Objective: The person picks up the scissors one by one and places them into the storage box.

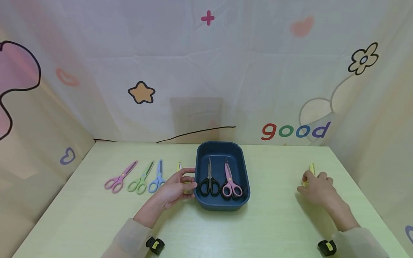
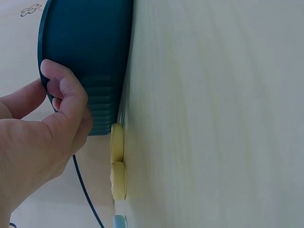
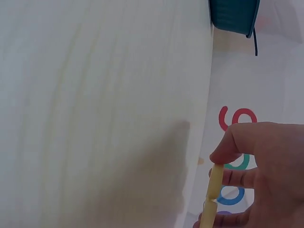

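A dark blue plastic box (image 1: 222,207) stands at the middle of the table. Inside lie black-handled scissors (image 1: 209,184), and beside them pink scissors (image 1: 229,179) on top of another black-handled pair. My left hand (image 1: 175,188) holds the box's left rim, its curled fingers against the wall (image 2: 95,52). Partly hidden behind that hand is a yellow pair of scissors (image 1: 179,166); its handles (image 2: 118,161) show in the left wrist view. At the right, my right hand (image 1: 319,190) pinches yellow scissors (image 1: 312,168) by the handles (image 3: 215,185), which look tilted up off the table.
Left of the box, pink scissors (image 1: 120,177), green scissors (image 1: 141,180) and blue scissors (image 1: 158,177) lie in a row, blades pointing away. A printed curtain (image 1: 180,71) hangs behind the pale table (image 1: 271,229) and at both sides.
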A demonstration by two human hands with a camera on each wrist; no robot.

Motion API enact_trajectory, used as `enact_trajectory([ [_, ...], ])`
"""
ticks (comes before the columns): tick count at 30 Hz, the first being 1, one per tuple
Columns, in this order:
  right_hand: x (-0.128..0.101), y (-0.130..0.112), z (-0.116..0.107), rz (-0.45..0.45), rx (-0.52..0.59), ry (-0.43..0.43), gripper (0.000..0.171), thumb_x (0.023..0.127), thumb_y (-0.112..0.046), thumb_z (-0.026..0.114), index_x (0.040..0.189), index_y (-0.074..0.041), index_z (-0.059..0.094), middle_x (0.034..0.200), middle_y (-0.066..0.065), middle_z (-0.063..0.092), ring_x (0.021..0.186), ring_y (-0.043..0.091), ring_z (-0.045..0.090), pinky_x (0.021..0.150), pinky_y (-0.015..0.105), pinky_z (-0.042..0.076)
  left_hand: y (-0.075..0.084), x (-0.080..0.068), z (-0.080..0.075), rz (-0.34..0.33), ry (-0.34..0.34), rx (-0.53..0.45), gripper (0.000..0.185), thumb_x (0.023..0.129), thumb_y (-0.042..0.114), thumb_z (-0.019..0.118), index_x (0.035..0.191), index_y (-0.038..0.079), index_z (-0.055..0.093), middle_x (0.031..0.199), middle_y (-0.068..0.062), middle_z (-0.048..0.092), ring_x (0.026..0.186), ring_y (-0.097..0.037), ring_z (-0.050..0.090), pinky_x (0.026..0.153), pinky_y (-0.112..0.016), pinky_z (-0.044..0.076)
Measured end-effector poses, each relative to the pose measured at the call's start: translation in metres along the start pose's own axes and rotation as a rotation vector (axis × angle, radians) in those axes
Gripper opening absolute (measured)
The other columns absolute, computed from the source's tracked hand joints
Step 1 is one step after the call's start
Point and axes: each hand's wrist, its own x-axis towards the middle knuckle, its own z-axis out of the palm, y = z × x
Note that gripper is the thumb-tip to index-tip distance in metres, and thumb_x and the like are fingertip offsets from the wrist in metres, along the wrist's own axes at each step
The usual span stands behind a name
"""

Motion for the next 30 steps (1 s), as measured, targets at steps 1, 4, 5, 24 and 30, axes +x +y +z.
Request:
enact_trajectory([
  [1,0.0,-0.002,0.0,-0.006,0.001,0.007,0.036,0.095,-0.022,0.063,0.114,0.005,0.049,0.104,0.039,0.036,0.097,0.058,0.037,0.071,0.059,0.042,0.0,0.0,0.0,0.0,-0.001,0.0,0.055,0.101,-0.005,0.057,0.152,0.001,0.036,0.109,-0.012,0.052,0.08,-0.02,0.055,0.07,-0.029,0.055],
  [4,-0.002,-0.007,0.0,-0.021,-0.003,0.026,0.037,0.094,-0.023,0.064,0.115,0.005,0.05,0.104,0.04,0.036,0.098,0.059,0.037,0.071,0.059,0.043,-0.001,-0.001,0.0,0.001,-0.005,0.003,0.055,0.101,-0.005,0.057,0.152,0.001,0.035,0.109,-0.012,0.052,0.08,-0.02,0.055,0.07,-0.03,0.055],
  [5,-0.003,-0.009,-0.001,-0.025,-0.005,0.031,0.037,0.094,-0.023,0.064,0.114,0.004,0.05,0.104,0.04,0.036,0.097,0.058,0.037,0.07,0.059,0.044,-0.001,-0.001,0.0,0.0,-0.005,0.004,0.056,0.101,-0.005,0.057,0.152,0.001,0.035,0.109,-0.012,0.052,0.08,-0.02,0.055,0.071,-0.03,0.055],
  [24,-0.007,-0.059,0.0,-0.113,0.013,0.115,0.031,0.087,-0.018,0.067,0.11,-0.001,0.055,0.1,0.029,0.041,0.093,0.048,0.041,0.064,0.047,0.043,-0.001,0.001,0.0,-0.008,-0.003,0.0,0.054,0.102,-0.006,0.057,0.151,0.003,0.036,0.108,-0.011,0.053,0.08,-0.02,0.056,0.069,-0.03,0.055],
  [30,-0.006,-0.075,0.0,-0.145,0.007,0.135,0.03,0.088,-0.017,0.068,0.111,-0.002,0.056,0.102,0.029,0.042,0.094,0.047,0.042,0.064,0.048,0.046,0.0,0.001,0.0,-0.007,-0.006,0.0,0.055,0.102,-0.006,0.056,0.152,0.002,0.035,0.107,-0.011,0.052,0.081,-0.021,0.055,0.07,-0.03,0.054],
])
